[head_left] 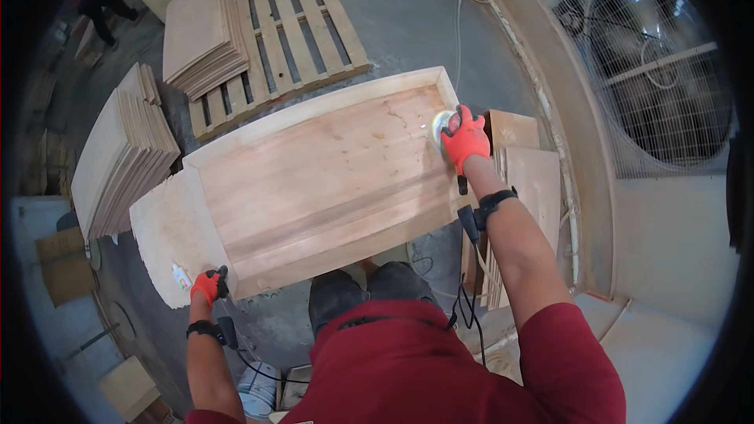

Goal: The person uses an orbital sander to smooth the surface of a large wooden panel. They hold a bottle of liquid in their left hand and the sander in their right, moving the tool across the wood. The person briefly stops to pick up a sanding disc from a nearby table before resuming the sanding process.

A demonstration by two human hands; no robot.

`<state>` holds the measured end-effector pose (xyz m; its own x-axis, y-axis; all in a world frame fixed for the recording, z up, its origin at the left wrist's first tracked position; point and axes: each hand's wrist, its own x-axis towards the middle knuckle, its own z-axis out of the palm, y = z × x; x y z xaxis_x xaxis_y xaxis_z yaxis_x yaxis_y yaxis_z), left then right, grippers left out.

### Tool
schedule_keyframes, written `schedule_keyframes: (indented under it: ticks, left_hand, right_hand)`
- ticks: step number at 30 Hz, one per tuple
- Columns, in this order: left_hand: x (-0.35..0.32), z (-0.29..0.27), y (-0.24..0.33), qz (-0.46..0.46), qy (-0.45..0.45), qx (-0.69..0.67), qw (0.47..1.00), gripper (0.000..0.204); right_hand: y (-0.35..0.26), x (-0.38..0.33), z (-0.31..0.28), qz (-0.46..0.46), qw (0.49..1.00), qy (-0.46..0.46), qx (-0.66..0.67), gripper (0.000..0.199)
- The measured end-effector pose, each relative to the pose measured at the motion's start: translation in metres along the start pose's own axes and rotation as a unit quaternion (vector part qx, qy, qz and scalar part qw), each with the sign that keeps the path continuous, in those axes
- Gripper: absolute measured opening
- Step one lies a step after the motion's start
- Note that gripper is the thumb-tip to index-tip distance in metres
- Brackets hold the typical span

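A long, shallow wooden tray-like piece (314, 165) with raised pale edges lies in front of me, tilted up to the right. My right hand (466, 140), in a red work glove, is closed over a round sander (441, 130) at the tray's far right corner. The sander's pale disc shows beside the fingers. My left hand (207, 286), in a red and black glove, is curled at the near left edge of a rough pale board (174, 228) at the tray's left end. Close to it on that board lies a small white bottle (181, 276).
A slatted pallet (294, 31) lies beyond the tray, with stacked plywood sheets (196, 35) on it. Another sheet stack (122, 157) stands left. Boards (534, 196) lean at right, near a caged fan (660, 71). A bucket (258, 392) sits below; a person (106, 4) is far left.
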<state>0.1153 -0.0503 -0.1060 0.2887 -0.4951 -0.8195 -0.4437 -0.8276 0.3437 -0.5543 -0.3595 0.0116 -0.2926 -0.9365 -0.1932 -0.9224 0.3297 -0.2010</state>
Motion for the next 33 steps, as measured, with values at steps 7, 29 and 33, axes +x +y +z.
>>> schedule_keyframes:
  ticks: [7,29,33]
  left_hand:
    - [0.011,-0.008,-0.047,-0.013,0.012,-0.006,1.000,0.025]
    - [-0.010,-0.007,-0.030,-0.025,0.042,0.070,0.996,0.031]
    - [-0.028,-0.009,0.014,-0.038,0.031,0.092,0.995,0.030]
  right_hand:
    - [-0.042,0.002,0.010,-0.117,0.992,-0.047,0.009,0.075]
    - [-0.154,0.035,0.030,-0.183,0.983,-0.020,-0.001,0.065]
    - [-0.193,-0.028,0.053,-0.315,0.943,-0.104,-0.011,0.066]
